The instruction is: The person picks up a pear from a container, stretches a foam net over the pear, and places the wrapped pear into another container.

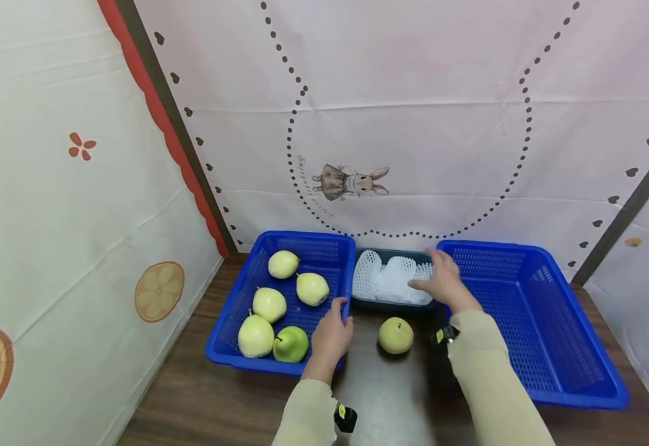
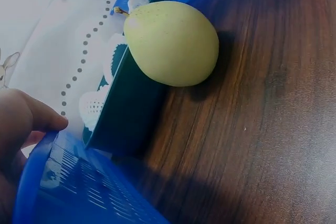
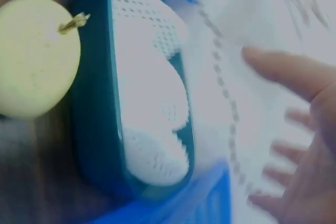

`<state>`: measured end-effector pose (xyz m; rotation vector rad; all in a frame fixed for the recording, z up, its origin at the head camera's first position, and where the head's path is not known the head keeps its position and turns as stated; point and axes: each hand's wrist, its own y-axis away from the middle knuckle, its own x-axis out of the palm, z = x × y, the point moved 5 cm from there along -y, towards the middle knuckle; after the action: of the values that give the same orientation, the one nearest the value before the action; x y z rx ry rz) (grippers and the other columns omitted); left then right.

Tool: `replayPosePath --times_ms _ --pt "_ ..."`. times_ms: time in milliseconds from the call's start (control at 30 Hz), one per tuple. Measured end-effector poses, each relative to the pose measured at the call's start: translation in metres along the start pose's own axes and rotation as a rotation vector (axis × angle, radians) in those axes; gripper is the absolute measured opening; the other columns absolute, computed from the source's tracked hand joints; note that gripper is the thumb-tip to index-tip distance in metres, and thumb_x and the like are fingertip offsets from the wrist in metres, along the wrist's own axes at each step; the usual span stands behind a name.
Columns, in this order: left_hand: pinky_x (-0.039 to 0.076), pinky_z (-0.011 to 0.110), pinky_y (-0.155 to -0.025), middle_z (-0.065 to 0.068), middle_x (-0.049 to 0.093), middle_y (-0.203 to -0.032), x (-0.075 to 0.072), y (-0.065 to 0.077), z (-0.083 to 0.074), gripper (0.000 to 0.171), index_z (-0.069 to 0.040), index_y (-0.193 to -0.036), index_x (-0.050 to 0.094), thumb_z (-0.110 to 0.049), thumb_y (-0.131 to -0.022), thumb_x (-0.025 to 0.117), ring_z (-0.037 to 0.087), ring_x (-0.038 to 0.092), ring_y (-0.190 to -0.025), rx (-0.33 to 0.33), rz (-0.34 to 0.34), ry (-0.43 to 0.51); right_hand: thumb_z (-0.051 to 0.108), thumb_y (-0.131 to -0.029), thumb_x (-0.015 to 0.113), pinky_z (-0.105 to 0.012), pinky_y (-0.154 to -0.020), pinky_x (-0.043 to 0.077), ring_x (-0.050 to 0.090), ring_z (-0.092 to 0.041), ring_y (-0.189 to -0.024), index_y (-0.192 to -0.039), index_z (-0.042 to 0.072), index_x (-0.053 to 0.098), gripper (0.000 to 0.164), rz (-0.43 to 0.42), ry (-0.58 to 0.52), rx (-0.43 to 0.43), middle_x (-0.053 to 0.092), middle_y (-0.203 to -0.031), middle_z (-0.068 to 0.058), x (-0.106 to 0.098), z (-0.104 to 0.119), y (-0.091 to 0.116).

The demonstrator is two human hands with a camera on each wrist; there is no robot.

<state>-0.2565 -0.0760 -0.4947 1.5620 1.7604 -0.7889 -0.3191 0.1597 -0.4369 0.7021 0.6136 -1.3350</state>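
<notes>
My left hand [image 1: 331, 337] grips the right rim of the left blue plastic basket [image 1: 257, 364]; in the left wrist view a finger bends over that rim. Inside lie several pale yellow pears [image 1: 269, 305] and one greener pear [image 1: 291, 345]. My right hand [image 1: 446, 282], fingers spread and holding nothing, hovers at the right end of a dark green box [image 1: 388, 306]. White foam fruit nets [image 1: 396, 279] fill this box. A lone yellow-green pear [image 1: 396, 336] sits on the table just in front of it, between both hands, its stem showing in both wrist views.
A second blue basket [image 1: 575, 399] stands on the right, beside the green box and right forearm. Behind everything hangs a printed cloth [image 1: 413, 155], with another cloth side on the left. The table [image 1: 191, 390] has a dark wood grain.
</notes>
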Motion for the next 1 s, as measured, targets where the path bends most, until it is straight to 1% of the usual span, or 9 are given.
replayPosePath --times_ms 67,133,267,467,600,700,833,933,1000 --pt "0.047 0.046 -0.071 0.011 0.062 -0.113 0.000 0.001 0.000 0.040 -0.019 -0.129 0.047 -0.024 -0.091 0.057 0.031 0.060 -0.094 -0.001 0.003 0.001 0.025 -0.079 0.073 -0.067 -0.097 0.021 0.011 -0.048 -0.132 -0.146 0.009 0.024 0.084 0.061 0.112 -0.107 0.011 -0.148 -0.025 0.009 0.014 -0.015" --pt "0.047 0.046 -0.070 0.011 0.063 -0.112 0.001 0.002 0.000 0.039 -0.020 -0.129 0.047 -0.025 -0.091 0.058 0.031 0.060 -0.093 -0.001 0.004 0.001 0.026 -0.076 0.076 -0.068 -0.095 0.023 0.018 -0.047 -0.131 -0.144 0.013 0.031 0.082 0.125 0.234 -0.148 0.018 -0.147 -0.024 0.023 0.018 -0.027" --pt "0.047 0.045 -0.068 0.010 0.064 -0.109 0.004 0.005 0.000 0.039 -0.021 -0.129 0.047 -0.026 -0.091 0.057 0.030 0.061 -0.091 0.009 0.007 -0.010 0.031 -0.070 0.080 -0.066 -0.099 0.017 0.024 -0.047 -0.129 -0.141 0.014 0.038 0.084 0.183 0.445 -0.104 0.027 -0.144 -0.026 0.044 0.001 -0.041" --pt "0.048 0.044 -0.067 0.010 0.065 -0.107 0.006 0.007 0.000 0.038 -0.019 -0.128 0.048 -0.026 -0.091 0.058 0.029 0.061 -0.088 0.020 -0.010 -0.030 0.035 -0.077 0.071 -0.064 -0.102 0.007 0.020 -0.049 -0.131 -0.140 0.008 0.040 0.075 0.132 0.527 -0.062 0.036 -0.140 -0.025 0.053 -0.015 -0.046" --pt "0.048 0.045 -0.069 0.010 0.065 -0.108 0.004 0.006 0.002 0.038 -0.020 -0.127 0.048 -0.026 -0.091 0.058 0.029 0.061 -0.089 0.012 -0.023 -0.028 0.024 -0.087 0.060 -0.060 -0.101 0.022 0.035 -0.043 -0.126 -0.127 0.008 0.056 0.044 -0.005 0.556 -0.124 0.057 -0.123 -0.017 0.045 -0.009 -0.047" --pt "0.047 0.046 -0.069 0.010 0.064 -0.109 0.002 0.004 0.003 0.038 -0.019 -0.127 0.048 -0.027 -0.091 0.058 0.030 0.060 -0.090 0.010 -0.028 -0.024 0.017 -0.089 0.057 -0.055 -0.096 0.033 0.044 -0.039 -0.119 -0.115 0.009 0.065 0.028 -0.209 0.497 -0.154 0.064 -0.112 -0.013 0.030 -0.001 -0.046" --pt "0.047 0.046 -0.070 0.010 0.064 -0.111 0.003 0.002 0.001 0.038 -0.020 -0.127 0.048 -0.027 -0.091 0.057 0.030 0.060 -0.092 0.003 -0.018 -0.009 0.011 -0.087 0.060 -0.052 -0.096 0.032 0.046 -0.035 -0.117 -0.113 0.008 0.065 0.026 -0.464 0.207 -0.113 0.061 -0.117 -0.014 0.002 -0.002 -0.039" --pt "0.047 0.047 -0.072 0.010 0.063 -0.112 0.003 0.001 0.001 0.038 -0.020 -0.127 0.048 -0.027 -0.091 0.057 0.030 0.059 -0.094 -0.011 -0.022 0.011 0.006 -0.086 0.059 -0.049 -0.093 0.037 0.049 -0.033 -0.111 -0.112 0.007 0.064 0.026 -0.550 -0.075 -0.063 0.059 -0.118 -0.014 -0.013 -0.003 -0.034" --pt "0.046 0.047 -0.075 0.010 0.061 -0.113 0.001 0.002 0.000 0.037 -0.020 -0.126 0.050 -0.026 -0.090 0.058 0.031 0.057 -0.098 0.002 -0.051 0.009 0.003 -0.086 0.056 -0.046 -0.089 0.042 0.053 -0.031 -0.105 -0.109 0.006 0.063 0.025 -0.565 -0.259 -0.030 0.060 -0.114 -0.014 -0.019 -0.004 -0.031"
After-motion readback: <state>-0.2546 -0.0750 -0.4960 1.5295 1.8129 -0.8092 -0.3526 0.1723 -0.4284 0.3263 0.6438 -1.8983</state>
